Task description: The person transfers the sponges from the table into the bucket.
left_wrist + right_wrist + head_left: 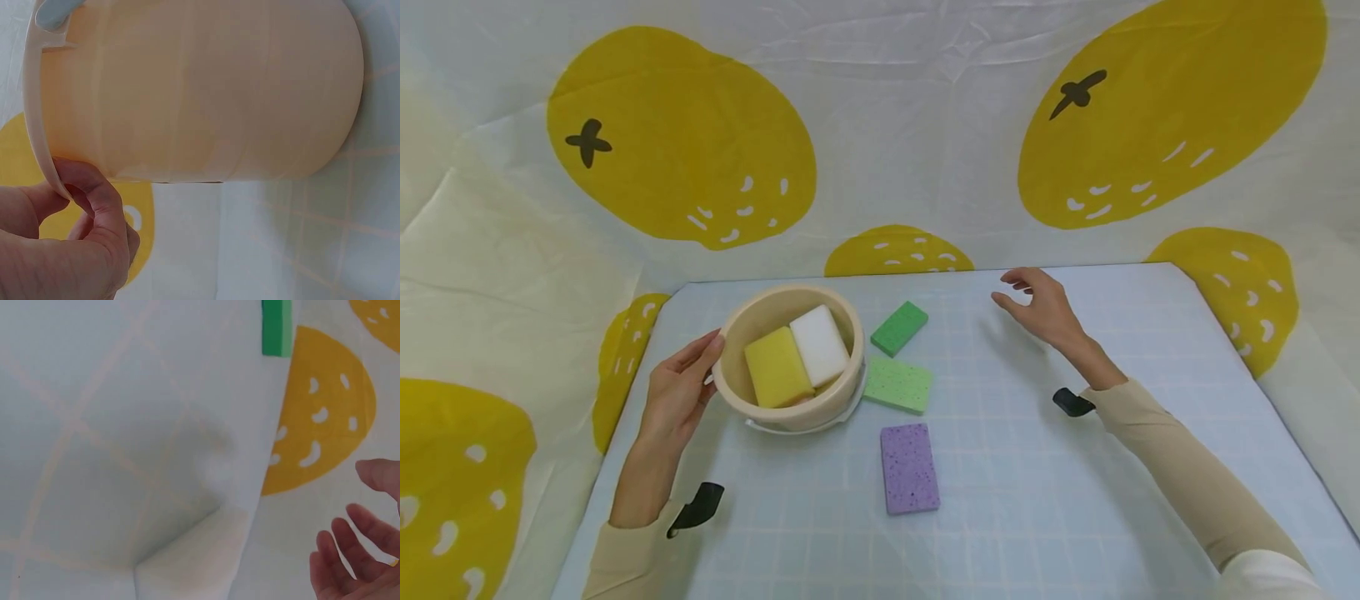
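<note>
I am steadying the bucket (838,402) by its left rim, my left hand (677,396) pinching the lip between thumb and fingers. Inside the bucket, the yellow sponge (778,367) and white sponge (820,344) are leaning side by side. My right hand (1039,308) is hovering well right of the bucket, thumb and fingers apart, holding nothing.

The dark green sponge (899,328) and light green sponge (898,385) are lying just right of the bucket; the purple sponge (910,468) is lying nearer me, to its front right. I judge I am mid-way through handling sponges around the bucket; picking up a loose one would call for bringing my right hand leftward and low.

The counter (1000,500) is offering wide room right and front of the bucket, its far edge running behind. Whether the bucket's base is sitting flat, I can't quite tell.
</note>
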Available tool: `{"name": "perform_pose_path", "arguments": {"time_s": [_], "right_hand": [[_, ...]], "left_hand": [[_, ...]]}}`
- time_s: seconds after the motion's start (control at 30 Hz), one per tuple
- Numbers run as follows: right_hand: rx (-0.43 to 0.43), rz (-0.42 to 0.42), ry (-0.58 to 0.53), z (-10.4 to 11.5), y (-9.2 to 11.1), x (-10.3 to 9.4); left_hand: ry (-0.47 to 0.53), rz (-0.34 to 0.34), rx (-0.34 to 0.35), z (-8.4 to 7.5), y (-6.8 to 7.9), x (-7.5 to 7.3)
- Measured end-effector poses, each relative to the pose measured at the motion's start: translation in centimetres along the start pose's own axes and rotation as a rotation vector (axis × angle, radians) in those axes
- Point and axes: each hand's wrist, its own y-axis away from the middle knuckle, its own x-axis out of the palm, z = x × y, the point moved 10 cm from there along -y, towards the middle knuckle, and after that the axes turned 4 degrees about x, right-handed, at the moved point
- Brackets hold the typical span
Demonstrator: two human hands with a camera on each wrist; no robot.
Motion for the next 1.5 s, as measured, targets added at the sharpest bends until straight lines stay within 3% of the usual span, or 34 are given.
{"name": "perform_pose_path", "arguments": {"time_s": [0.47,0.73,1.03,1.27,1.5], "right_hand": [[0.121,0.003,0.025,-4.9,1.3,-1.4],[0.189,0.083,0.081,-7.0,2.1,-1.2],[0.324,0.192,0.147,-9.5,2.8,-0.3],[0.304,0.189,0.166,-9.3,2.5,0.0],[0.238,0.163,0.153,-7.0,1.9,-0.7]], "left_hand": [[0.004,0.014,-0.008,0.2,0.2,0.1],[0.005,0.013,0.006,0.1,0.0,0.2],[0.011,0.019,0.029,0.1,-0.2,0.5],[0.015,0.014,0.022,0.0,-0.1,0.4],[0.014,0.009,0.015,0.0,-0.1,0.1]]}}
